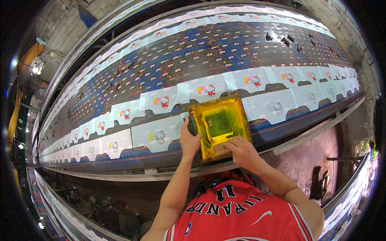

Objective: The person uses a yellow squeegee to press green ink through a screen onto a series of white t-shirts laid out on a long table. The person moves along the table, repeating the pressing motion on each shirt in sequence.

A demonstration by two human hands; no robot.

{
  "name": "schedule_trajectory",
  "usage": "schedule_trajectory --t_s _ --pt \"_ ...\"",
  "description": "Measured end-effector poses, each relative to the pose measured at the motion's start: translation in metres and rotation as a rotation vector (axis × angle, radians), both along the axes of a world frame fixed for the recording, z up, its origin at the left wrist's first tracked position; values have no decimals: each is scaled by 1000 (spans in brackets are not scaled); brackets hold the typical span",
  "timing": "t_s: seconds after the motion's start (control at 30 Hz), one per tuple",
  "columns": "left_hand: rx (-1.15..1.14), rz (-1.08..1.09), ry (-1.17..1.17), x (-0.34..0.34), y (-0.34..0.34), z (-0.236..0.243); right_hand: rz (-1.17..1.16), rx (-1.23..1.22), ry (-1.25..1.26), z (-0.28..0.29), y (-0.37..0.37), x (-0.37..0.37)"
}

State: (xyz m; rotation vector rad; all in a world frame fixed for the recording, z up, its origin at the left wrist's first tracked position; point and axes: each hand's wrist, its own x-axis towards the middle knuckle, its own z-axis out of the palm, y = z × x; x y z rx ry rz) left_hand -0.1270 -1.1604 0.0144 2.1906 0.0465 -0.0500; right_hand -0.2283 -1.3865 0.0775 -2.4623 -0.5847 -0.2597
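Note:
A screen-printing frame (244, 116) smeared with yellow ink lies on the near row of light fabric pieces, covering the piece under it. Its mesh (219, 123) shows a green rectangular area within the yellow. My left hand (189, 140) grips the frame's left edge, thumb pointing away from me. Closed fingers of my right hand (243, 152) hold a squeegee (221, 150) at the near end inside the frame. Just left of the frame, a fabric piece (157, 134) carries a cat outline with yellow balloons. To the right, another piece (275, 107) has a grey outline without yellow.
The long dark printing table (161, 72) is speckled with ink marks. Behind the frame runs a row of fabric pieces (207, 89) with coloured cat prints. Small dark objects (285, 41) sit at the far right. A wooden rail (317, 126) edges the table.

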Motion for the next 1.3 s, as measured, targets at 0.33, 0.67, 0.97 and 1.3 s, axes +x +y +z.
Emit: schedule_trajectory --t_s 0.33,0.67,0.97,1.3 --pt "26 -44 -77 0 -5 -7 -89 -2 -138 -44 1 92" --pt "-2 -6 28 -3 -5 6 -55 6 -31 -35 0 92" --pt "-118 48 -60 -7 -22 21 8 -3 -106 -16 -16 18" --pt "-173 46 -169 -20 -195 24 -68 -37 -157 7 -180 6"
